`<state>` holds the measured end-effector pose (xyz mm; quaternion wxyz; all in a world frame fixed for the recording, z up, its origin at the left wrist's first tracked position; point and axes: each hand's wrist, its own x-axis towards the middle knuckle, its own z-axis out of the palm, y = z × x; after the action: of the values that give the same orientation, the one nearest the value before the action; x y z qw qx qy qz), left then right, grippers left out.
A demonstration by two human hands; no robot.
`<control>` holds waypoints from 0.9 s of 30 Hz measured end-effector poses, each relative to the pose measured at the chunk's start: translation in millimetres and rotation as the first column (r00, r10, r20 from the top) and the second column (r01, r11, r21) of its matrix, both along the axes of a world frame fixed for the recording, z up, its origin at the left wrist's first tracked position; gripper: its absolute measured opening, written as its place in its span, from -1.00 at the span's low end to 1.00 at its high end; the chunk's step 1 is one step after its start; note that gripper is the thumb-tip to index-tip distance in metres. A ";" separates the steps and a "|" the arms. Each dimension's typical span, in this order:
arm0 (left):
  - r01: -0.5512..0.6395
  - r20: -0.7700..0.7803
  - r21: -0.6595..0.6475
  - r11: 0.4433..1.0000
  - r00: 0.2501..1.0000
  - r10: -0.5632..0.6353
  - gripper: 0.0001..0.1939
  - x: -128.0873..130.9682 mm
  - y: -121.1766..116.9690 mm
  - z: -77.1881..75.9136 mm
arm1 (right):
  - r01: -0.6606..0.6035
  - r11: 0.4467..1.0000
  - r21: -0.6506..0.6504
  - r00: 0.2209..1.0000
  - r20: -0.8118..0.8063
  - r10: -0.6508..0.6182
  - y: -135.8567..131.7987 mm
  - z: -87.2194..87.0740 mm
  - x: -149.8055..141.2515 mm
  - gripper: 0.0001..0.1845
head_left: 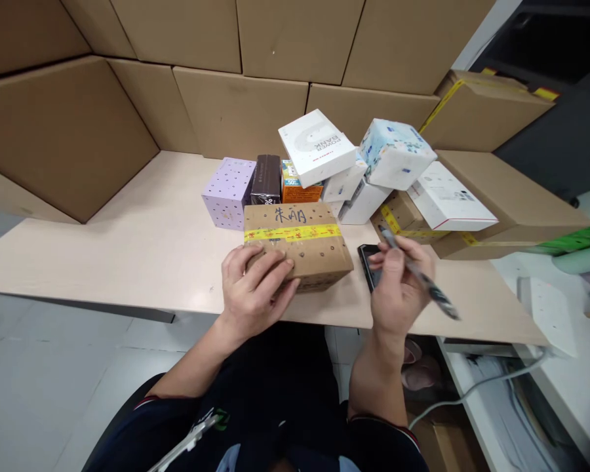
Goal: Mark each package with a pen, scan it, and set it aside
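Observation:
A brown cardboard box (319,252) with yellow tape across its top lies in front of me on the table. Dark handwritten characters show beyond the tape, and small printed marks dot the cardboard. My left hand (258,282) grips its near left corner, fingers over the top and thumb lower on the front side. Held up just right of the box, my right hand (398,282) is closed around a marker pen (435,295), slightly blurred. The pen's narrow end points up and left, off the box. A dark phone (368,262) lies partly hidden behind my right hand.
Behind the box stand a lilac box (229,190), a dark box (266,178), an orange box (299,192), a white power bank box (317,147) and a floral box (398,154). Large cartons (240,118) wall the back. A cable (476,390) hangs at lower right.

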<state>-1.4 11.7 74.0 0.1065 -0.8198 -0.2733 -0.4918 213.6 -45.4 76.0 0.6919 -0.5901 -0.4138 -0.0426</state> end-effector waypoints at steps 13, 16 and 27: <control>-0.028 0.021 -0.022 0.999 0.999 0.029 -0.63 -8.8 15.7 -8.2 | 0.214 0.537 -0.816 0.734 0.497 0.462 26.1 -41.8 6.6 -0.44; -0.029 0.025 -0.008 1.000 0.999 0.029 -0.63 -8.1 17.6 -8.7 | 0.211 0.538 -0.816 0.736 0.495 0.462 27.3 -41.5 7.7 -0.39; -0.015 0.062 0.031 0.999 0.998 0.014 -0.54 -8.0 13.9 -16.2 | 0.487 0.416 -0.768 0.863 0.497 -0.093 -50.1 -54.6 42.4 0.00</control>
<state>-9.3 25.5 57.8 0.1144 -0.8006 -0.2747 -0.5202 256.1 -95.5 21.4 0.1781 -0.9016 -0.3896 -0.0599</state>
